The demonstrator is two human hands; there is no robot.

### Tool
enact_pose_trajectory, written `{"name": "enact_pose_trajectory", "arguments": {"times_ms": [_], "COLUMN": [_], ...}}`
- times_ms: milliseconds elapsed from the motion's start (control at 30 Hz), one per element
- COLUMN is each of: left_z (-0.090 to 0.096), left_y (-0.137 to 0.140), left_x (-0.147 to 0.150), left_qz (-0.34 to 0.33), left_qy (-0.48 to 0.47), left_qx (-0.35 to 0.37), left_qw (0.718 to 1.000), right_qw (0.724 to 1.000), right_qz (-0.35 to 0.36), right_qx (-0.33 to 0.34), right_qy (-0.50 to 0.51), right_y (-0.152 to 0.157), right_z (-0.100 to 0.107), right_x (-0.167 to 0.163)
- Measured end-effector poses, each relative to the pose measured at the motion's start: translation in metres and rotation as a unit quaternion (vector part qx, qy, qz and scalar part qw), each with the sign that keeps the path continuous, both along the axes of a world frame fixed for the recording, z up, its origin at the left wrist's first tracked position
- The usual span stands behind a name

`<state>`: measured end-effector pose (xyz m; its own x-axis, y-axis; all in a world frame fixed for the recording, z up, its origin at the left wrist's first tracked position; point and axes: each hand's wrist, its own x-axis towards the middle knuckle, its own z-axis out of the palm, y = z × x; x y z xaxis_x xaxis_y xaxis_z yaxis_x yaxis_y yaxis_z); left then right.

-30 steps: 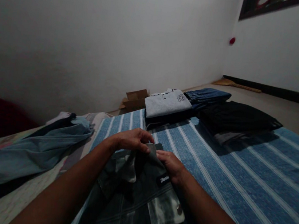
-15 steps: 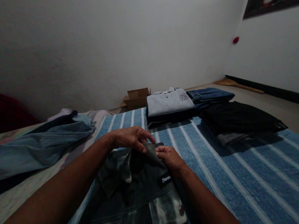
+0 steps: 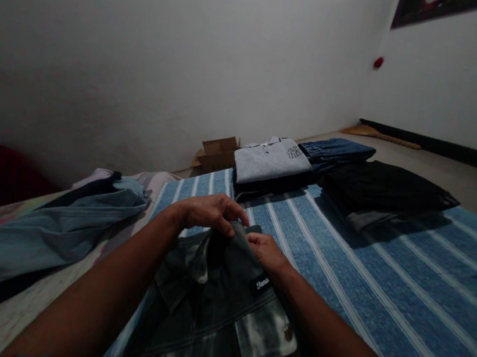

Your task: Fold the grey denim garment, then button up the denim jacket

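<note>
A dark washed denim jacket (image 3: pixel 224 317) lies in front of me on a bed with a blue striped cover (image 3: pixel 382 291). It has a chest pocket with a button and a small black label. My left hand (image 3: pixel 207 212) pinches the jacket's collar from above at its far edge. My right hand (image 3: pixel 268 251) grips the same collar just to the right, fingers curled on the cloth. Both forearms reach over the jacket.
Folded clothes lie at the bed's far end: a grey polo (image 3: pixel 270 159), blue jeans (image 3: pixel 336 151), black garments (image 3: pixel 381 191). A rumpled light blue garment (image 3: pixel 51 230) lies left. A cardboard box (image 3: pixel 215 153) stands by the wall, with bare floor beyond on the right.
Both hands have shifted slightly away from me along the collar, lifting and pulling it a little. The view has tilted a bit downward.
</note>
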<state>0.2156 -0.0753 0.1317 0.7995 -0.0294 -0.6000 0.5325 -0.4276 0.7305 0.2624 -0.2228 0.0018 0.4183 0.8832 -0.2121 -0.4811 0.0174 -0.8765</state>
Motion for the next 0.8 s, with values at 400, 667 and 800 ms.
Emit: {"name": "enact_pose_trajectory", "arguments": {"times_ms": [400,667,800], "left_z": [-0.007,-0.008,-0.013], "left_y": [0.000,-0.011,-0.014], "left_x": [0.014,0.022,0.028], "left_qz": [-0.049,-0.086,-0.108], "left_qy": [-0.002,-0.004,0.003], "left_qx": [0.100,0.150,0.167], "left_qw": [0.994,0.985,0.980], "right_qw": [0.995,0.986,0.989], "right_qz": [-0.067,-0.017,-0.007], "right_qx": [-0.031,-0.058,-0.083], "right_qy": [-0.069,-0.152,-0.119], "right_y": [-0.016,-0.019,-0.018], "right_z": [0.016,0.017,0.016], "right_x": [-0.003,-0.008,-0.008]}}
